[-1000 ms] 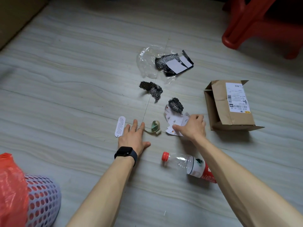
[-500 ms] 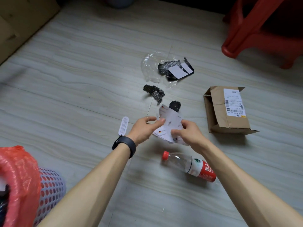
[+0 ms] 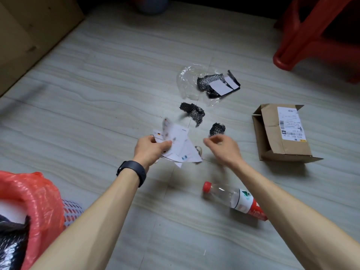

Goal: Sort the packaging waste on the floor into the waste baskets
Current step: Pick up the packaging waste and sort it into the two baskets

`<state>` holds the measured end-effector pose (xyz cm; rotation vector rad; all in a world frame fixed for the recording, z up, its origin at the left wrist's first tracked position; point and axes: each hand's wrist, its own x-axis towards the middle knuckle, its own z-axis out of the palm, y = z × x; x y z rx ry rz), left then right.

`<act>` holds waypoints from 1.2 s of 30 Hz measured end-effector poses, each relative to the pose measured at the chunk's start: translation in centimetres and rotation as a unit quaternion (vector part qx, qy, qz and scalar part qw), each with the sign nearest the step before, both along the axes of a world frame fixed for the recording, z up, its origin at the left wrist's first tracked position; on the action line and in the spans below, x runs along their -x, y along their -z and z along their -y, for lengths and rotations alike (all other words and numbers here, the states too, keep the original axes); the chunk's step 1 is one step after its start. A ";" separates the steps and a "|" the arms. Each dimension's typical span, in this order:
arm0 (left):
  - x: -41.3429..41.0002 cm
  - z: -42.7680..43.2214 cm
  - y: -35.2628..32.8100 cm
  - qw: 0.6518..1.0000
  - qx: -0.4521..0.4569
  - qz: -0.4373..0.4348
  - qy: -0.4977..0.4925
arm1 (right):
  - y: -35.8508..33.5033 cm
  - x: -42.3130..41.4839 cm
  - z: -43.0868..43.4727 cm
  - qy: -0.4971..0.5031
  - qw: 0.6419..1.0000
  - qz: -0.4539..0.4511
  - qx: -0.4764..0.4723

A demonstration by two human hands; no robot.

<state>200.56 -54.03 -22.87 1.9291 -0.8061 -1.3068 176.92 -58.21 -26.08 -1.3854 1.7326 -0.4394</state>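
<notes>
The cardboard box point(image 3: 282, 133), at the right of the frame, is lying with its long axis up the frame. It looks light and stiff, so a wall is the place to grip. The plastic bottle point(image 3: 233, 199), lower right, is pointing its cap left and looks smooth and prone to rolling. Mid-frame, the left hand point(image 3: 150, 151) is pinching the thin, floppy paper leaflets point(image 3: 179, 145), which are fanning upward. The right hand point(image 3: 224, 147) is hovering beside them, loosely curled and apparently empty.

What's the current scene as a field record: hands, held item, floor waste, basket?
left hand: grips paper sheets
right hand: empty, fingers loosely curled, beside the sheets
floor waste: plastic bottle, cardboard box, black mesh strip, black mesh wad, clear wrap
basket: lower left, red bag liner
</notes>
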 end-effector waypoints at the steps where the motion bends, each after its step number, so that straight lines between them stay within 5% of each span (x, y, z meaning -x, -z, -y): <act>1: -1.2 -0.2 -0.1 1.000 0.000 0.012 -0.015 | 0.5 0.4 0.9 -0.014 0.991 -0.118 0.064; 4: -4.8 -1.6 -0.5 0.999 -0.013 0.031 -0.043 | 2.0 1.2 2.6 -0.127 0.952 -0.272 0.062; 8: -7.3 -4.4 -0.2 0.996 -0.049 0.040 -0.056 | 4.4 1.9 2.5 -0.251 0.903 -0.347 0.031; 15: -7.9 -9.1 3.0 0.990 -0.136 0.046 -0.008 | 3.3 2.1 -0.4 -0.194 0.916 -0.331 0.116; 18: -7.1 -10.4 4.0 0.982 -0.168 0.076 0.027 | 1.4 1.5 -0.3 -0.086 0.978 -0.184 0.052; 22: -6.1 -11.9 4.7 0.961 -0.217 0.151 0.082 | -0.9 -0.5 -1.2 -0.024 0.997 -0.045 0.057; 29: -5.6 -12.7 5.1 0.962 -0.210 0.163 0.070 | 2.9 -2.6 -2.8 -0.304 0.931 -0.201 0.031; 36: -6.2 -12.0 4.4 0.929 -0.247 0.234 0.144 | 3.3 -4.9 -4.0 -0.352 0.891 -0.266 0.112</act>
